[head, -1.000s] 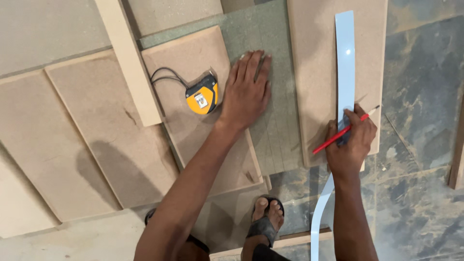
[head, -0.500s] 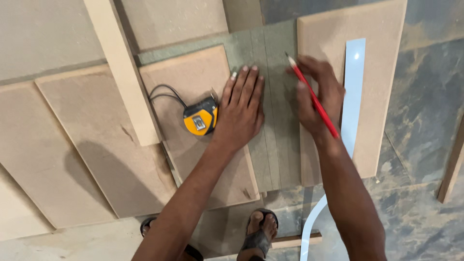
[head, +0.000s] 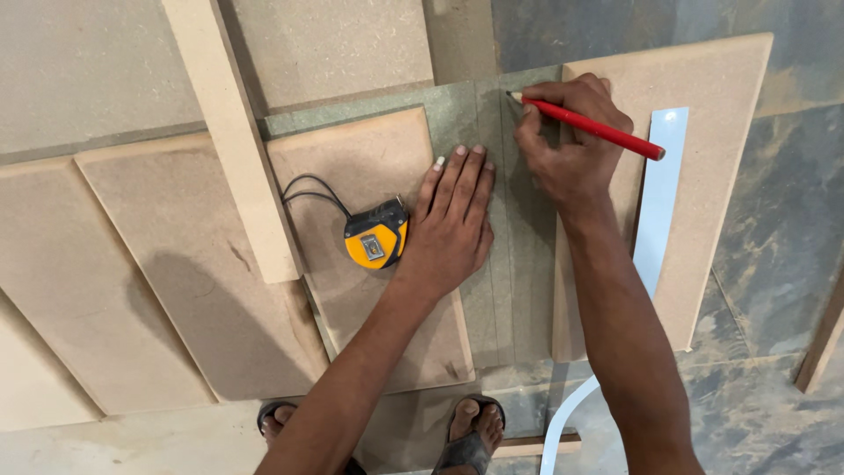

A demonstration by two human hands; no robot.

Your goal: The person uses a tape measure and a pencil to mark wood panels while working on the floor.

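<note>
Feet in sandals point(head: 466, 431) stand at the bottom edge, beside the curling end of a pale blue strip point(head: 655, 211) that the right hand has let go of since a second ago. Left hand point(head: 453, 224) stays flat, fingers spread open, on the green board point(head: 510, 264) beside the yellow tape measure point(head: 376, 236). Farther up, the right hand point(head: 571, 145), closed around a red pencil point(head: 589, 126), has moved across, tip now touching the green board's far end.
</note>
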